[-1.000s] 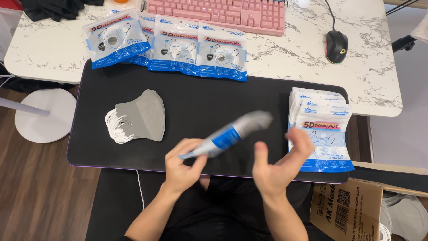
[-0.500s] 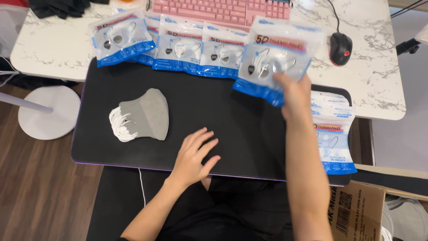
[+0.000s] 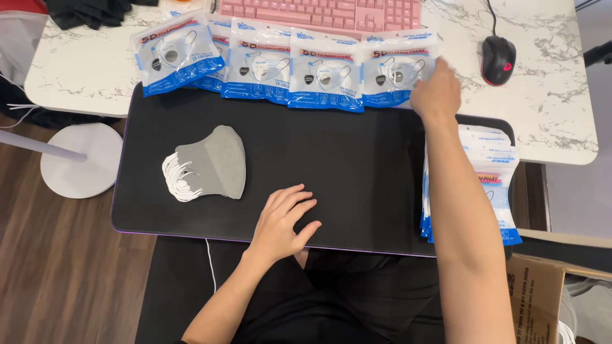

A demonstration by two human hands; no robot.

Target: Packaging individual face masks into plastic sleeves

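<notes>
At the far left of the white marbled table [image 3: 83, 70] lies the first sealed mask packet [image 3: 176, 55], tilted, clear-fronted with a blue band along its lower edge and a red-and-blue label strip at the top; three more of the same kind run rightward in an overlapping row, the second [image 3: 260, 69], the third [image 3: 325, 76] and the fourth packet [image 3: 395, 71], four in all (a fifth may hide under the first two, but I cannot tell). Below them, on the black desk mat [image 3: 357, 165], sits one stack of grey face masks [image 3: 213, 162] with white ear loops bunched at its left side. The left hand [image 3: 284, 220] rests palm down on the mat's near edge, fingers loosely spread and holding nothing. Further right, the right hand [image 3: 437, 94] reaches over the fourth packet's right edge, fingers curled down onto it; whether they pinch the film I cannot tell. Half a second ago that packet was lifted in the air in this hand; now it lies flat at the end of the row, which had three before. Under the right forearm a pile of empty blue-and-white pouches [image 3: 497, 185] lies on the mat's right end. Behind the row are one pink keyboard [image 3: 325, 11] and, right of it, one black mouse [image 3: 498, 58].
</notes>
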